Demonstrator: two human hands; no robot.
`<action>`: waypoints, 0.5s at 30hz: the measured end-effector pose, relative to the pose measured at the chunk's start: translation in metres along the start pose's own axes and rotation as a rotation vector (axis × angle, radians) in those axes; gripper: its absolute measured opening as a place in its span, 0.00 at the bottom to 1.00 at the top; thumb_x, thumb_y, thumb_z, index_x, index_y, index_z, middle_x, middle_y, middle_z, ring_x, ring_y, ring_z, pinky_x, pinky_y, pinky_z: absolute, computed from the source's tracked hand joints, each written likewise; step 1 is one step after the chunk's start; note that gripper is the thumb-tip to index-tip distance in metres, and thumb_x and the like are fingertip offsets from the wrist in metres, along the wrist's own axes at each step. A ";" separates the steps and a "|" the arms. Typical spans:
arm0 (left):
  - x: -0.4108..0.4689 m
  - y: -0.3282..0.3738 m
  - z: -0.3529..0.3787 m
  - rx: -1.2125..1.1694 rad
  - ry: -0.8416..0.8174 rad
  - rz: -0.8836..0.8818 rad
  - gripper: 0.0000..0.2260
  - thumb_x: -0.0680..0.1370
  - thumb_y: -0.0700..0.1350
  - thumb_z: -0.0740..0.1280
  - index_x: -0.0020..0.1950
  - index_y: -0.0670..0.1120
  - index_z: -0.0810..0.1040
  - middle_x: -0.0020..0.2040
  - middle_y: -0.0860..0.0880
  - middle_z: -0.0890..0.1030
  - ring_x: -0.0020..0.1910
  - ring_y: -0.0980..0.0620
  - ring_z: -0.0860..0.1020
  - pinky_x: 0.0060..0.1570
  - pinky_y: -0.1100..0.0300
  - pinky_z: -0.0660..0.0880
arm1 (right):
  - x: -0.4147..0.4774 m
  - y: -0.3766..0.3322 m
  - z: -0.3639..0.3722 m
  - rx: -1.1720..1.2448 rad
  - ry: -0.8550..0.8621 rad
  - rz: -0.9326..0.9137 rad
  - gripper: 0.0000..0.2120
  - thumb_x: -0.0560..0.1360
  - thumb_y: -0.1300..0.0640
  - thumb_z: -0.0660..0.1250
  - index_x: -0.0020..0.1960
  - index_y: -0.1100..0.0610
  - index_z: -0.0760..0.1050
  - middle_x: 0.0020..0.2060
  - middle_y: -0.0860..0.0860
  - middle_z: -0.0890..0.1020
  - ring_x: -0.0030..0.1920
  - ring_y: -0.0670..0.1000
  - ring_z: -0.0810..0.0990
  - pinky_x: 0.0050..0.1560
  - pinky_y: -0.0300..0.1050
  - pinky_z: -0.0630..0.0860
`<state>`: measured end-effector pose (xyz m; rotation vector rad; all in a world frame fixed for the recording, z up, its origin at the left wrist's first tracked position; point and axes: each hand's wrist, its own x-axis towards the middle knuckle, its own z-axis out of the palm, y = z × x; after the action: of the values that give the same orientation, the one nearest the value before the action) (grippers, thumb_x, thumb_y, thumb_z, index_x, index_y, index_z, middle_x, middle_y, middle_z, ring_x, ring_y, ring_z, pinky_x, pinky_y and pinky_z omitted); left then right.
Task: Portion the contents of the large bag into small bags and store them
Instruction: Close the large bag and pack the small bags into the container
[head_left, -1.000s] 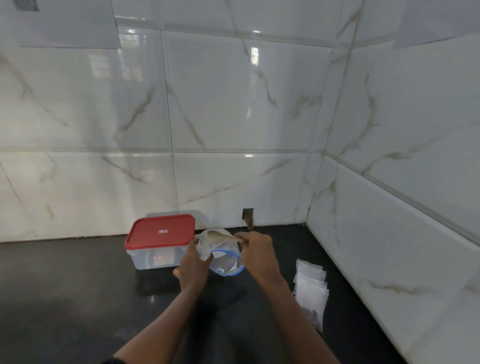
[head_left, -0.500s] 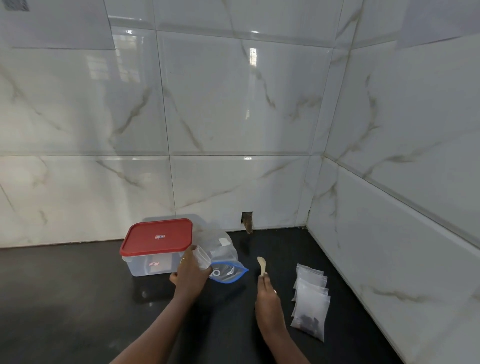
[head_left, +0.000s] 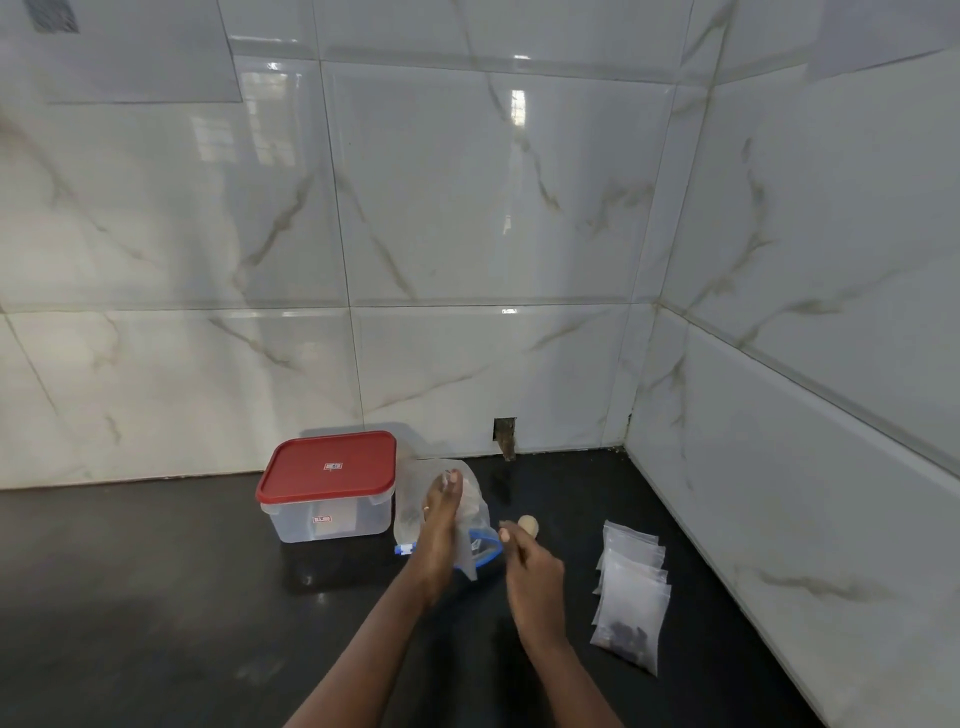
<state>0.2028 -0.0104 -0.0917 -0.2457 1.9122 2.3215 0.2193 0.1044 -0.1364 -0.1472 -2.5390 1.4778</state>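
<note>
From the head view, the left hand (head_left: 440, 530) is reaching forward over the large bag (head_left: 413, 501), which is lying on the dark desk (head_left: 156, 597) just right of a clear container (head_left: 332, 519) with a red lid (head_left: 327, 465). Its fingers (head_left: 451, 486) are lying straight and pressed together against clear plastic. A small bag (head_left: 469, 558) is hanging along the hand's right edge, but I cannot tell whether the thumb is pinching it. The right hand (head_left: 535, 569) is curling round a wooden spoon (head_left: 529, 525), holding it upright just beside the large bag. A stack of small bags (head_left: 631, 597) is lying further right, near the tiled wall (head_left: 779, 467).
</note>
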 end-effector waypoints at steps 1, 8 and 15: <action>-0.003 -0.001 0.005 -0.055 -0.018 0.008 0.40 0.70 0.71 0.58 0.73 0.47 0.60 0.69 0.42 0.68 0.66 0.42 0.70 0.68 0.44 0.65 | -0.005 -0.014 -0.007 0.237 -0.014 0.026 0.12 0.79 0.53 0.61 0.60 0.51 0.78 0.52 0.48 0.83 0.52 0.42 0.80 0.51 0.31 0.74; -0.008 -0.007 0.022 -0.004 0.041 0.203 0.12 0.82 0.46 0.54 0.64 0.48 0.68 0.55 0.46 0.75 0.53 0.51 0.76 0.45 0.61 0.75 | -0.010 -0.031 -0.015 0.411 0.085 -0.034 0.09 0.76 0.57 0.67 0.55 0.52 0.81 0.44 0.48 0.84 0.47 0.46 0.83 0.50 0.43 0.81; -0.017 0.003 0.019 0.090 0.200 0.314 0.05 0.80 0.40 0.60 0.50 0.42 0.75 0.39 0.48 0.76 0.37 0.55 0.74 0.31 0.72 0.73 | -0.002 -0.035 -0.025 0.523 0.140 0.020 0.12 0.77 0.63 0.65 0.41 0.46 0.76 0.40 0.49 0.83 0.43 0.49 0.83 0.45 0.43 0.81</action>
<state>0.2180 0.0079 -0.0822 -0.1866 2.2938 2.4740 0.2275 0.1081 -0.0939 -0.1854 -1.9699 1.9994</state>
